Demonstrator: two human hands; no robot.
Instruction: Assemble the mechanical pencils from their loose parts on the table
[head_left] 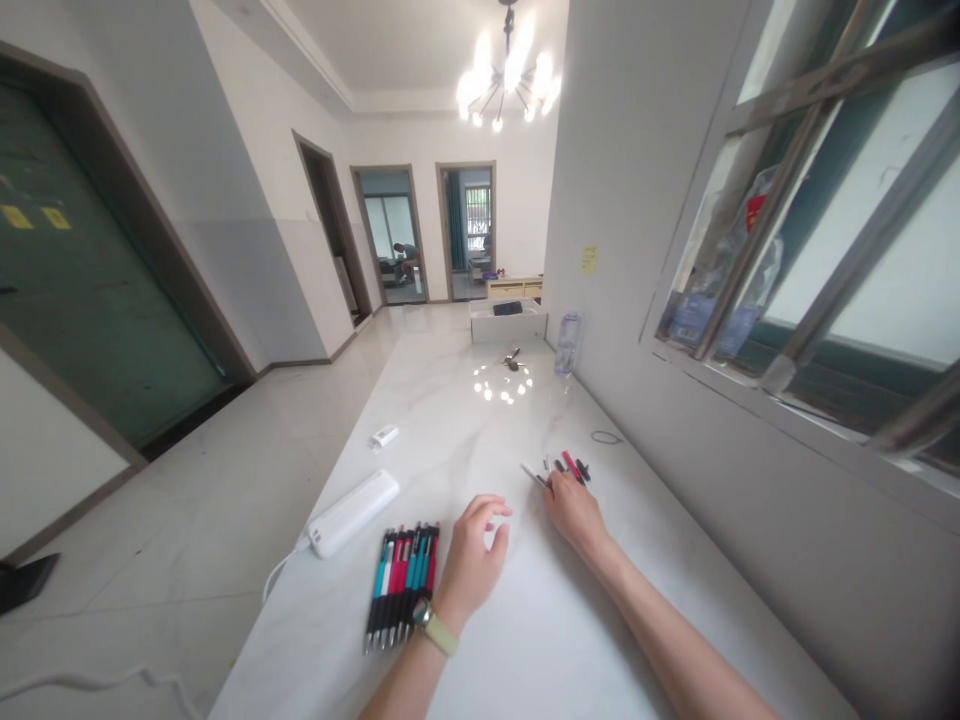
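In the head view, your left hand (471, 562) is at the white marble table (525, 640), with a watch on a pale green strap (433, 628) on the wrist. Its fingers (491, 512) make a loose, wide curl, and they hold nothing. Just left of those fingers lies a neat row of click pens (403, 585) with black, blue and red bodies, side by side.

Your right hand (574, 510) has its fingertips (553, 482) close together, right at a small heap of red and black pen parts (570, 467). A thin silver pen piece (534, 474) pokes out to the left of them — you cannot tell if the fingers pinch it or just touch it.

Past the row of pens, well left of your fingers, sits a long white plastic power bank (352, 512) with a white cable (281, 572). Ahead of your right fingers is a thin black rubber loop (606, 437). Far ahead stand a clear plastic bottle (568, 342) and a flat white box (508, 322) — both near the table's far end.
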